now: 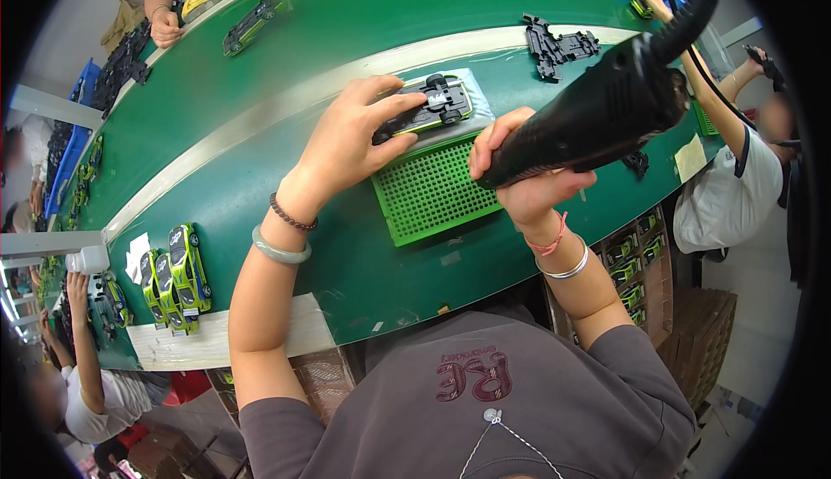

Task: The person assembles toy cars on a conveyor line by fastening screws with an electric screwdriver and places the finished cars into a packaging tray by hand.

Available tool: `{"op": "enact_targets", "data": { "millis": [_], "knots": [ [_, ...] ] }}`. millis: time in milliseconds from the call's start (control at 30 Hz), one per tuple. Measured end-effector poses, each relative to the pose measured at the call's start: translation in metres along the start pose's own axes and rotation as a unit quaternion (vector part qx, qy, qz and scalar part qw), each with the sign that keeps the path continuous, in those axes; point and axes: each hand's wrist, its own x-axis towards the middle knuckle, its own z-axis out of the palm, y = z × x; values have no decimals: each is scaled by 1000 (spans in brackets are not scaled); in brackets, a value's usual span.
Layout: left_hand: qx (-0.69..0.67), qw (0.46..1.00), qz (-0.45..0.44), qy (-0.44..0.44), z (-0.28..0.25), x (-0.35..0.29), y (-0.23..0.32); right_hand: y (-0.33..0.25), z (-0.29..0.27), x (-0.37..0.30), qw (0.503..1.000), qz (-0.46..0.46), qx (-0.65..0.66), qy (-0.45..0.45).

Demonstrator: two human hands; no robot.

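Observation:
My left hand [357, 128] grips a toy car [439, 102] that lies wheels up, its black underside showing and a lime-green rim along its body. The car rests on a pale padded block [479, 96] at the far edge of a green perforated basket [415, 206]. In my right hand [519, 176] is a black corded electric screwdriver [589, 111], held tilted to the right of the car. Its working tip is hidden, so I cannot tell whether it touches the car.
Black chassis parts [554, 46] lie beyond the screwdriver. Several lime-green toy cars [177, 276] stand on the green table [260, 185] at left. More cars sit along a far green strip, one upturned car [251, 25] among them. Co-workers' hands [166, 27] show around the table.

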Motion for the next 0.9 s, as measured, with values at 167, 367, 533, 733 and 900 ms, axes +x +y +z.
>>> {"op": "enact_targets", "data": {
  "millis": [167,367,533,733,900],
  "knots": [
    [2,1000,2,1,-1,0,0,-4,7,1,999,5,-40,12],
    [-9,1000,-16,-9,-1,-2,1,-16,5,11,1000,-7,-29,-2],
    [-4,1000,-9,-3,-1,-1,3,-48,8,54,990,-138,11,7],
    [-1,1000,-7,-2,-1,1,5,-20,7,88,987,-158,-19,16],
    [8,1000,-7,-1,-2,-1,4,-9,9,92,989,-132,-47,43]
  ]
}}
